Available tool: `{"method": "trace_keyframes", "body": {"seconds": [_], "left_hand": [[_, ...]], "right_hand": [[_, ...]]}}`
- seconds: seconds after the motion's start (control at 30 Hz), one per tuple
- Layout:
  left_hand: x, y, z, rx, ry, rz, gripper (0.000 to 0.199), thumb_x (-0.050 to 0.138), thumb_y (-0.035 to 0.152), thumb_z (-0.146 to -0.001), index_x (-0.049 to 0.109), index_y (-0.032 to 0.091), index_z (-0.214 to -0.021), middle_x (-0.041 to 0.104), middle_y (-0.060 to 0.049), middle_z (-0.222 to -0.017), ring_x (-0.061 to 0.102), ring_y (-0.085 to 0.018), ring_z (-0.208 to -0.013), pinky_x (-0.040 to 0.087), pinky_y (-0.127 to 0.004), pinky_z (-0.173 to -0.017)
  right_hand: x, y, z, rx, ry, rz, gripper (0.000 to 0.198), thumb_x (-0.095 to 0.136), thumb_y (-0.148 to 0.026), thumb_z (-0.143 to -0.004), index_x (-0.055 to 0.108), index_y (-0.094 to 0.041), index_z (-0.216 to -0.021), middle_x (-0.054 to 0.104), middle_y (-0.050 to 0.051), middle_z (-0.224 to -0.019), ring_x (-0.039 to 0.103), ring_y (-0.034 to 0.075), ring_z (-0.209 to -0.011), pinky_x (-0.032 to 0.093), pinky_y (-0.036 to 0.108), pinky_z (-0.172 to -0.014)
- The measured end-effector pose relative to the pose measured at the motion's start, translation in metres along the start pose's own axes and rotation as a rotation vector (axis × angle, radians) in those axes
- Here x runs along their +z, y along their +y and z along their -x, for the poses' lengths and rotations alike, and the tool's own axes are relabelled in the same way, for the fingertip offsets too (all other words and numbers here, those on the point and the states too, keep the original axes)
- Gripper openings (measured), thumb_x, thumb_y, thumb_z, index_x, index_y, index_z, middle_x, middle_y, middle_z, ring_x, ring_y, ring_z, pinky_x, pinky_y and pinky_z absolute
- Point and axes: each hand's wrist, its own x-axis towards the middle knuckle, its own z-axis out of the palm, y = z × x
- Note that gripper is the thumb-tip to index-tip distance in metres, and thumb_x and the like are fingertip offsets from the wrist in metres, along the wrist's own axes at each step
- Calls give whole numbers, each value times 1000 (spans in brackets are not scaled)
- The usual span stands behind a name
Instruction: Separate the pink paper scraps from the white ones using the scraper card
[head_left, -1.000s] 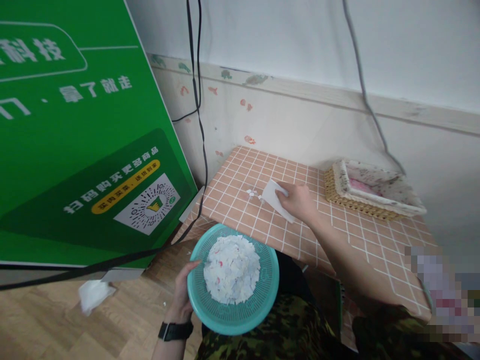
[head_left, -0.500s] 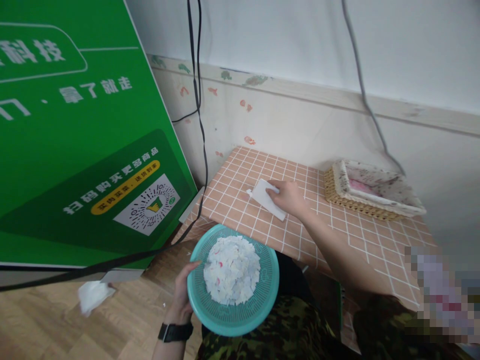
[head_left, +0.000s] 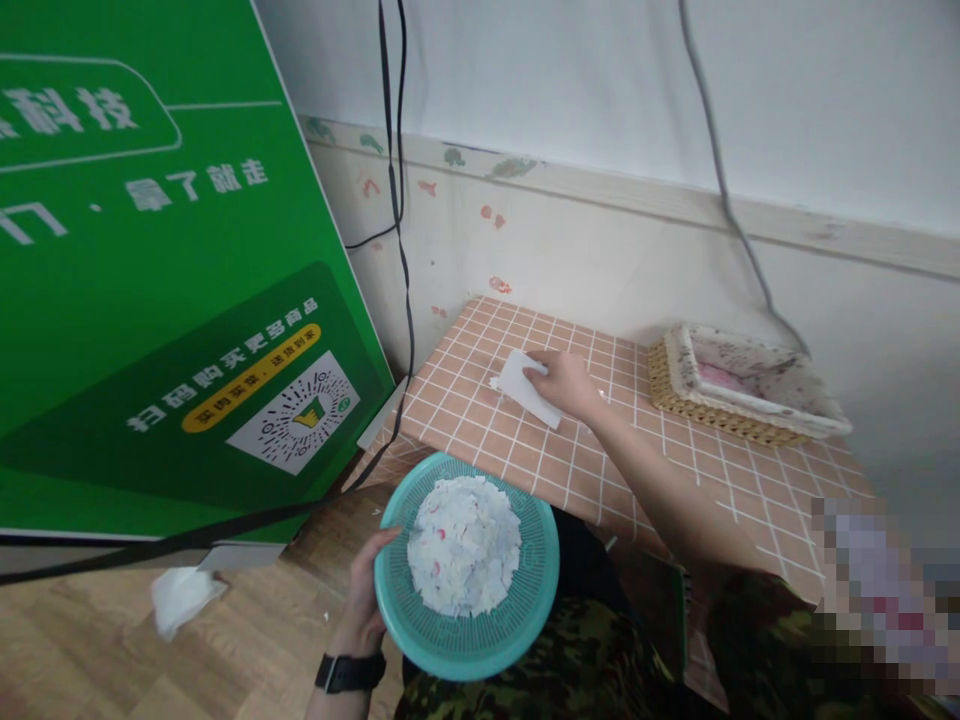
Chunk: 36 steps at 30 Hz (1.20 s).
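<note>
My left hand [head_left: 367, 585] grips the left rim of a round teal plastic basket [head_left: 536, 545], thumb over the edge. The basket is held below the table's front edge, above my lap. Inside it lies a heap of torn white paper scraps [head_left: 465, 545] with a few pink bits. On the checked tabletop, my right hand [head_left: 566, 383] is closed on the right side of a flat white card [head_left: 523, 388]. The card is slanted against the cloth. A few small scraps [head_left: 493, 382] show at its left edge; what lies under it is hidden.
A brown-and-white checked cloth [head_left: 465, 400] covers the table. At its right stands a wicker basket [head_left: 720, 415] with a fabric lining and something pink inside. A green sign panel [head_left: 187, 240] and hanging black cables [head_left: 409, 280] are on the left. A white plastic bag [head_left: 184, 600] lies on the floor.
My right hand has shifted slightly left and toward the wall, with the white card in it. My left hand and the teal basket stay nearly in place.
</note>
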Motion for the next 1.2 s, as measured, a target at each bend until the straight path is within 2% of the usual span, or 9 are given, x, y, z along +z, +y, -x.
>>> {"method": "trace_keyframes", "body": {"seconds": [0.17,0.27,0.4,0.53,0.67,0.87,1.0,1.2], "left_hand": [[0,0,0,-33,-9,-4,16,61,19,-72,72,9,-79,75,-12,-69,71,-30,-70,56,-42,-68],[-1,0,0,-27,-10,1,16,61,18,-72,72,8,-79,75,-13,-71,71,-31,-75,56,-43,-69],[-7,2,0,-27,-29,2,17,62,19,-73,72,9,-82,76,-11,-73,71,-30,-72,56,-42,-67],[-14,7,1,31,7,-1,13,63,18,-72,71,10,-77,75,-10,-69,71,-27,-66,56,-38,-67],[-17,10,2,30,21,-18,13,62,18,-72,71,9,-77,75,-11,-69,70,-27,-64,57,-39,-65],[-17,11,3,56,29,-8,13,62,16,-72,71,9,-77,74,-10,-67,70,-26,-62,57,-39,-64],[-14,11,5,64,33,-13,13,61,15,-72,72,8,-77,74,-12,-68,70,-27,-61,57,-40,-64],[-15,11,5,52,37,1,11,61,15,-71,71,11,-74,74,-10,-66,70,-26,-60,57,-41,-64]], "right_hand": [[-1,1,-13,61,30,34,31,50,-26,-83,69,-17,-107,71,9,-96,65,23,-87,43,28,-74],[2,-2,-18,47,5,46,29,51,-24,-82,70,-16,-102,72,10,-95,65,23,-87,43,28,-76],[5,-8,-20,-24,-13,-11,29,50,-23,-82,70,-18,-102,72,7,-96,65,22,-88,43,27,-76],[4,-14,-20,8,29,28,30,49,-23,-83,69,-18,-104,72,8,-96,65,23,-87,43,29,-75],[7,-28,-6,33,26,45,28,46,-23,-84,69,-17,-100,71,10,-89,65,23,-81,42,30,-71],[20,-46,39,132,103,-23,30,40,-25,-88,65,-17,-103,71,10,-85,64,21,-74,41,29,-67],[28,-45,49,185,114,-39,33,40,-25,-88,64,-16,-108,71,11,-85,65,22,-74,42,29,-66],[25,-41,59,251,192,-42,35,41,-26,-87,64,-16,-112,71,11,-84,64,22,-68,43,30,-62]]}}
